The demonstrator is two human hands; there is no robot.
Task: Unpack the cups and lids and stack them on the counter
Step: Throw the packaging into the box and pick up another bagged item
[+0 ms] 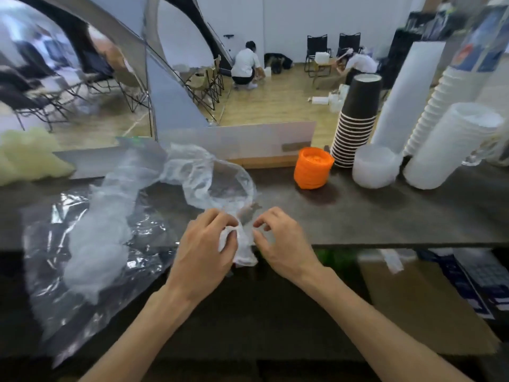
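Observation:
An empty clear plastic sleeve [192, 172] lies crumpled on the dark counter [385, 210], its near end bunched between my hands. My left hand [203, 249] grips that bunched end with curled fingers. My right hand [278, 241] pinches the same plastic from the right side. At the right stand a stack of black paper cups [358, 117], a tall white wrapped stack [405, 97], a ribbed white cup stack [438, 106] and two piles of translucent lids [374, 166] [451, 144].
Another clear plastic bag [91, 244] is spread flat over the counter's left part. An orange roll of cord [312, 168] stands mid-counter. A pale crumpled bag [27, 155] sits far left. Beyond a low white panel [248, 136], two people crouch on a wooden floor near folding chairs.

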